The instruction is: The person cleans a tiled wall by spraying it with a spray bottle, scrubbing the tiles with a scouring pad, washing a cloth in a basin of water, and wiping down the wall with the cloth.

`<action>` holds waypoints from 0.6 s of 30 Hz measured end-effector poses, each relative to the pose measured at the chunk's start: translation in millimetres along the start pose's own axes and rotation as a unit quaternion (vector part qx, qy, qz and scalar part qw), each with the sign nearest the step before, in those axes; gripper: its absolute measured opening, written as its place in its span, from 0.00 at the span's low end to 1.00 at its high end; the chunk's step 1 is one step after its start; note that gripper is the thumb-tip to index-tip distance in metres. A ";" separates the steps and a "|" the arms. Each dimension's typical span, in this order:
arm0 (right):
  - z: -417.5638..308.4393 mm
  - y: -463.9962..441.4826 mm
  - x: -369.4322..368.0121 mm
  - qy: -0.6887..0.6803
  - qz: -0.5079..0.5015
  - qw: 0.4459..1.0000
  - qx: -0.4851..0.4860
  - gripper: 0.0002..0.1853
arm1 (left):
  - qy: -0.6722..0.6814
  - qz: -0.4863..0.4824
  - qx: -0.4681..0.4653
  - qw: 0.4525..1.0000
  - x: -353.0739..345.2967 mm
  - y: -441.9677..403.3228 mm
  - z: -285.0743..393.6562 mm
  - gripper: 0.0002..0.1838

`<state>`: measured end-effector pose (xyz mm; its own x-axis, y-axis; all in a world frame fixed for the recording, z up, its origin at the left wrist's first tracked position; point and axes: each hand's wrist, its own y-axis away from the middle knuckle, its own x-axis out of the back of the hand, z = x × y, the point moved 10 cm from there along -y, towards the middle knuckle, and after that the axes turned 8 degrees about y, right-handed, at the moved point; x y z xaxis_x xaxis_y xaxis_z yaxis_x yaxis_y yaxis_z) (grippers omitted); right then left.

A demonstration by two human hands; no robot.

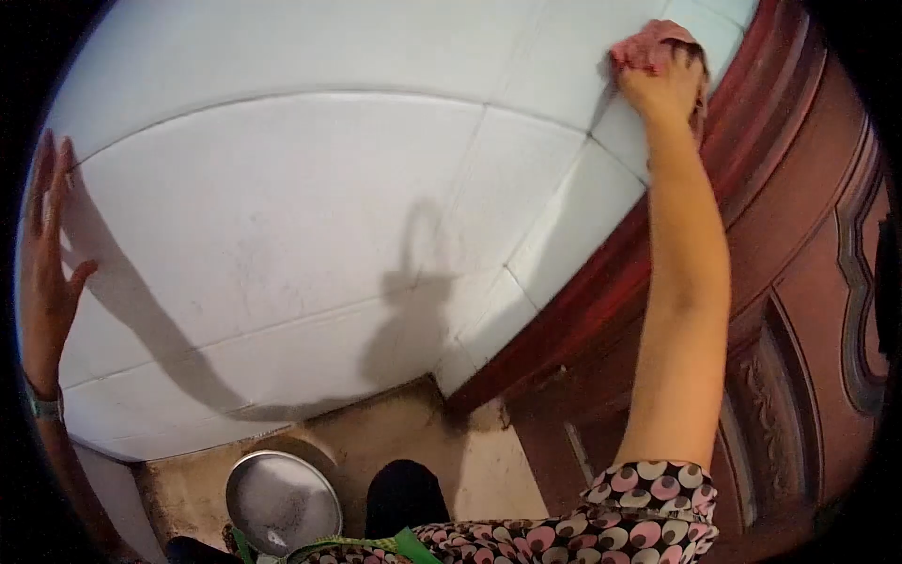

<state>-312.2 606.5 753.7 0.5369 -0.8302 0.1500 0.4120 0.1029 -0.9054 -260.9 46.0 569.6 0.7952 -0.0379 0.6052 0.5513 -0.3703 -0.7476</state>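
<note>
My right hand [665,89] is closed around a crumpled pink cloth [650,45] at the upper right. The cloth is pressed on the white tiled wall [291,188], beside the dark red door frame [752,103]. Part of it hangs down past the fingers. At the far left, my left hand [47,258] has its fingers stretched out and lies at the wall with nothing in it. A band [45,406] circles that wrist.
A round metal basin [305,481] with cloudy contents stands on the stained floor [188,479]. Beside it shows a dark shoe or foot [406,493]. A carved brown door [799,282] takes up the right side. Shadows fall across the tiles.
</note>
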 end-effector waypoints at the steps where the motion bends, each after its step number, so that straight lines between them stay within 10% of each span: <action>1: 8.7 30.0 -16.2 0.005 -0.056 0.998 -0.009 0.34 | 0.022 -0.011 -0.033 0.999 1.0 -8.0 14.8 0.59; 7: -68.0 172.6 23.4 -0.184 0.131 0.974 0.014 0.20 | 0.006 -0.010 -0.087 0.996 23.1 -3.7 24.3 0.63; 18: -152.6 423.0 -69.4 -0.340 -0.244 0.908 0.016 0.26 | -0.011 0.028 0.021 0.999 13.4 1.7 -11.9 0.65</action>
<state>-287.6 624.1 299.7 0.6106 -0.2513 0.7510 0.7388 -0.1607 -0.6545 -252.3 33.8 579.7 0.8297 -0.0375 0.5570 0.5159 -0.3297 -0.7907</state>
